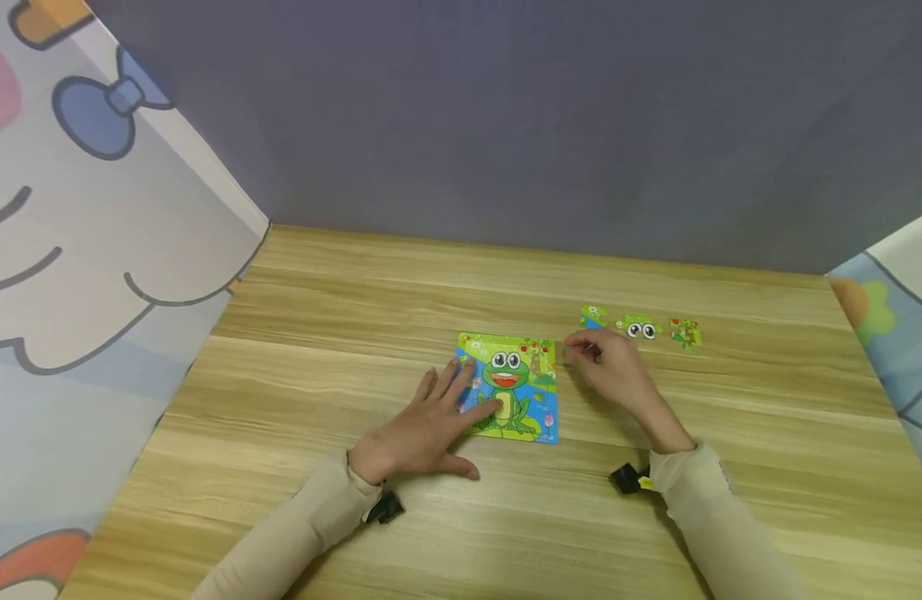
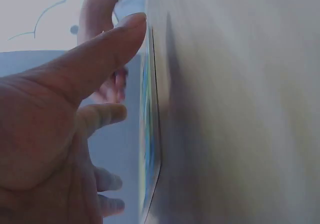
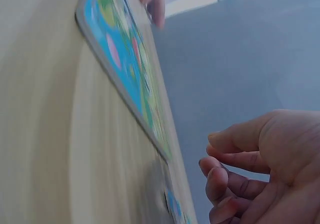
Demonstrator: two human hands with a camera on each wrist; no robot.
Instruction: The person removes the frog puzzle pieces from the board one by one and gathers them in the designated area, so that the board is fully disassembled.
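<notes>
A square frog puzzle (image 1: 524, 408) lies flat on the wooden table. My left hand (image 1: 423, 425) is spread over its left side, fingers straight, with one fingertip on the frog's belly. The left thumb (image 2: 100, 59) points away beside the board edge. My right hand (image 1: 614, 371) is just right of the board's upper right corner. Its fingers (image 3: 245, 189) are loosely curled, thumb and forefinger tips close together, and no piece shows between them. Behind this hand lie three loose puzzle pieces: a flower piece (image 1: 592, 315), an eyes piece (image 1: 640, 327) and a tree piece (image 1: 686, 334).
The wooden table (image 1: 318, 308) runs back to a grey panel (image 1: 506, 125). Cartoon-printed walls (image 1: 93, 208) stand at the left and right. A dark device is strapped at each wrist, near the sleeves.
</notes>
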